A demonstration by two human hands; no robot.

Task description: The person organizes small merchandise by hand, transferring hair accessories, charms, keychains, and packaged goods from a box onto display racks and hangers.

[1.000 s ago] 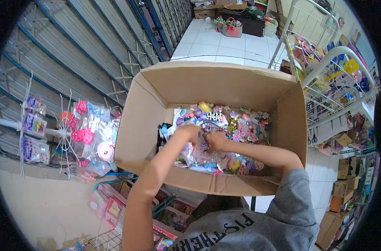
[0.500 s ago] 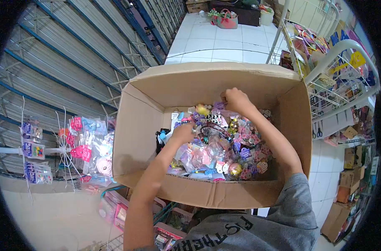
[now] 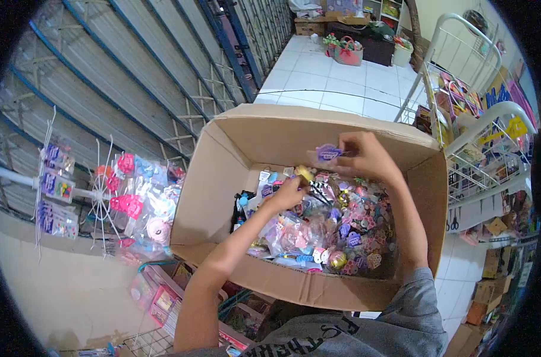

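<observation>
A large open cardboard box (image 3: 223, 149) stands before me, its bottom covered with small accessories in clear plastic packets (image 3: 300, 232). My right hand (image 3: 365, 156) is raised inside the far part of the box, its fingers closed on a small clear packet with a purple label (image 3: 328, 153). Lower and to the left, my left hand (image 3: 289, 193) is over the pile with its fingers pinched together; what they hold, if anything, I cannot make out. Close to its fingertips lie a yellow item (image 3: 304, 172) and a black-and-white piece (image 3: 323, 193).
Packaged goods (image 3: 145, 202) hang on a wire rack at the left, by a metal folding gate (image 3: 134, 77). A white wire shelf (image 3: 484, 143) with goods stands at the right. Pink boxes (image 3: 163, 303) sit below the box. A red basket (image 3: 348, 53) is on the tiled floor beyond.
My right hand has lifted up from the pile's far edge, with the purple-labelled packet now plainly in its fingers. My left hand has shifted slightly toward the right hand. The whole view has tilted.
</observation>
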